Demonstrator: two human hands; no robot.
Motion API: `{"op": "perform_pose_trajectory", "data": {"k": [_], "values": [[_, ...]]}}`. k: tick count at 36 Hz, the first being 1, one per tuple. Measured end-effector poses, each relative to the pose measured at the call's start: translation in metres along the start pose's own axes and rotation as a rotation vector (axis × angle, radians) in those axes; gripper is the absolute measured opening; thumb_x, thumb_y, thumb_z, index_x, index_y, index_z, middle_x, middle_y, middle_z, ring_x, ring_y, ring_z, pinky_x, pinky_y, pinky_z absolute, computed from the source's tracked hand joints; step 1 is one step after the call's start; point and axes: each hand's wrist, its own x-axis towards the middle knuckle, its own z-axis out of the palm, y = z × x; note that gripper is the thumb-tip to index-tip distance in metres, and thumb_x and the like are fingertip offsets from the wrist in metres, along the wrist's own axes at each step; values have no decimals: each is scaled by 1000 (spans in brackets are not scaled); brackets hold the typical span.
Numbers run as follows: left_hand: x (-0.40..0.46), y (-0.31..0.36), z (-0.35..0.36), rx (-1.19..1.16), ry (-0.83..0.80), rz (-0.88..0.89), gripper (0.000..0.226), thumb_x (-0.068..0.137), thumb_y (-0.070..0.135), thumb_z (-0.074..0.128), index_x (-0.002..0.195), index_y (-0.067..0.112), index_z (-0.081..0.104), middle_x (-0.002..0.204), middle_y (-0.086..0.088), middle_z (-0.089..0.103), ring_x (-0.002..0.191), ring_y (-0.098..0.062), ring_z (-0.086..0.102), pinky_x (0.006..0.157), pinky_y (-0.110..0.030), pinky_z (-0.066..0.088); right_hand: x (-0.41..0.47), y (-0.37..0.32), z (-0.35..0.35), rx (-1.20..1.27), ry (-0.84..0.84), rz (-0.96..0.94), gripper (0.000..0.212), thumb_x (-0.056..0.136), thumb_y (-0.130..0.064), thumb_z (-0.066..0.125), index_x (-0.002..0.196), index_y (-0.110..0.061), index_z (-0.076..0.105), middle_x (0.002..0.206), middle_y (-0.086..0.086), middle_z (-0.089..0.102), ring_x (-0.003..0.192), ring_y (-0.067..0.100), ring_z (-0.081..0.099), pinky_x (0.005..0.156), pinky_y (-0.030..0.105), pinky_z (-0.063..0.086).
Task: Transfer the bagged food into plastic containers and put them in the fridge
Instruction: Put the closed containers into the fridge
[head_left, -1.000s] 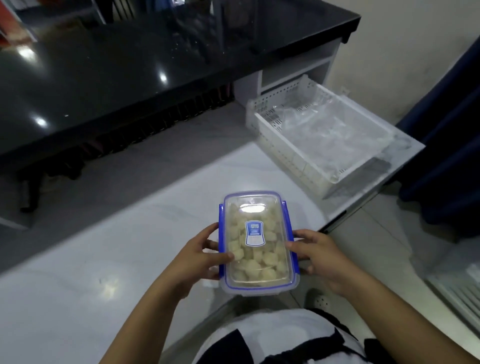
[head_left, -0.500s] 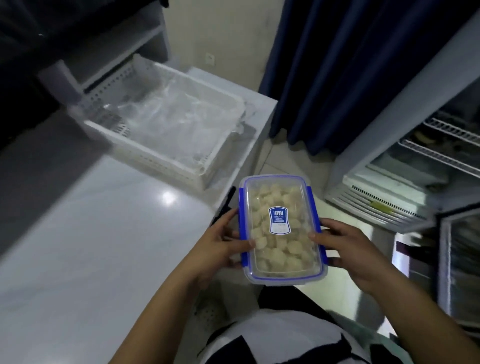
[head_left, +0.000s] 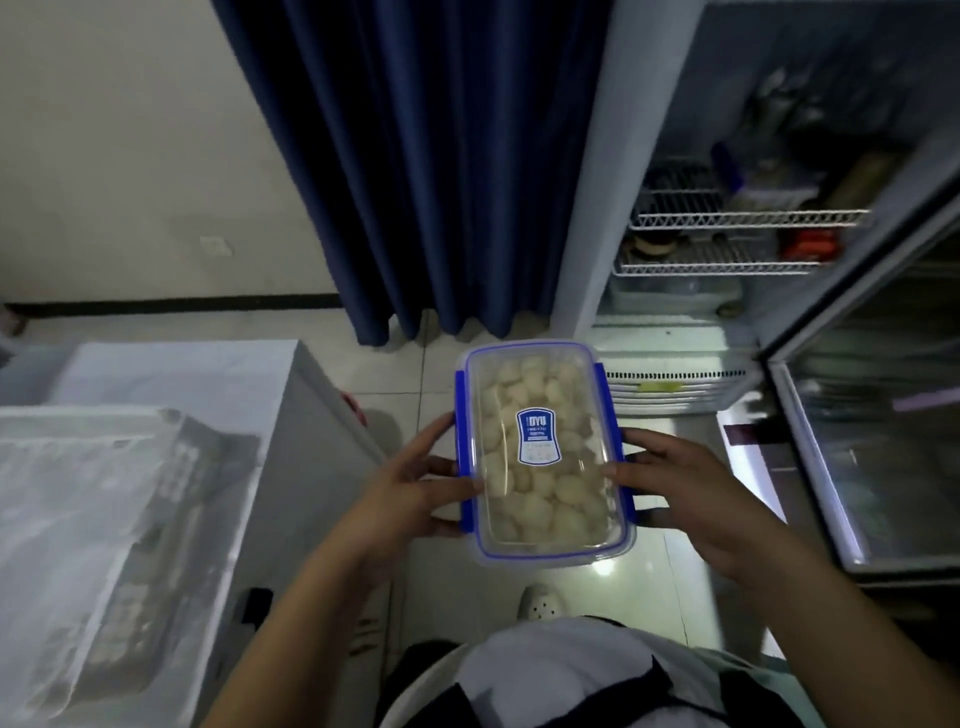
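the left hand and right hand clamp the long sides of the lidded container, thumbs on its lid. it is level, long axis pointing away, above the floor before the open fridge.

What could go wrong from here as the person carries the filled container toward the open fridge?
1. The container is pinched only at its long sides by the left hand and right hand, with nothing under it; it could slip onto the tiled floor.
2. The wire shelves in the fridge look crowded, so fitting it in may be awkward.
3. The glass door stands open close to the right arm and could be bumped.
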Motion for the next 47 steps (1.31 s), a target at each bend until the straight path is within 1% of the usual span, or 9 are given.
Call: {"op": "perform_pose_trajectory", "data": {"k": [5,12,22,28,31,33,38,43,47], "values": [[57,31,29,34,-84,-10,77,58,28,90,121,60,60,114,-13,71,103,-28,73,76,-45,62,25,-14,-49,71,52,6,31,81,-20,77,109,-33,76,94,8,77,80,19,74,66,31,58],[136,74,58,95,-229,-63,74,63,25,91,122,58,61,112,-13,73,103,-29,73,77,-46,62,55,-34,-93,167,161,7,45,64,-36,83,108,-33,76,93,8,77,78,17,73,63,30,57],[247,134,100,213,-420,-102,70,83,8,78,137,46,53,108,-15,73,99,-26,74,72,-38,61,96,-74,-121,192,469,4,47,69,-13,87,112,-27,74,102,15,73,91,29,74,66,30,57],[300,157,121,231,-488,-121,64,82,7,80,122,53,59,110,-14,71,94,-23,76,66,-34,61,118,-95,-138,227,593,18,43,77,3,77,114,-19,74,98,16,75,84,27,74,66,36,59],[321,166,132,231,-473,-124,67,82,6,80,128,50,57,108,-13,72,92,-21,76,65,-33,61,134,-105,-147,247,644,30,47,78,7,75,118,-17,72,99,18,72,87,29,71,81,48,58],[331,171,140,231,-446,-112,66,82,7,80,129,47,57,110,-12,73,90,-19,76,64,-32,60,145,-111,-156,261,653,41,46,79,8,74,119,-16,71,98,17,72,88,29,69,84,47,56],[358,181,163,168,-360,-89,63,84,4,78,132,39,57,110,-10,72,80,-13,75,59,-26,57,178,-128,-190,254,632,42,34,78,3,75,104,-20,76,91,12,76,75,22,73,56,29,54],[388,187,192,133,-267,-27,70,83,0,78,134,41,53,117,-2,68,88,-12,75,62,-24,58,232,-146,-238,203,559,66,38,80,0,74,77,-37,79,71,-3,75,61,13,72,46,22,50],[411,192,223,112,-165,16,65,84,-3,74,123,47,57,119,4,67,103,-14,70,71,-26,59,275,-164,-279,170,501,89,30,80,-5,76,101,-26,70,75,-3,76,61,15,73,55,28,53]]}}
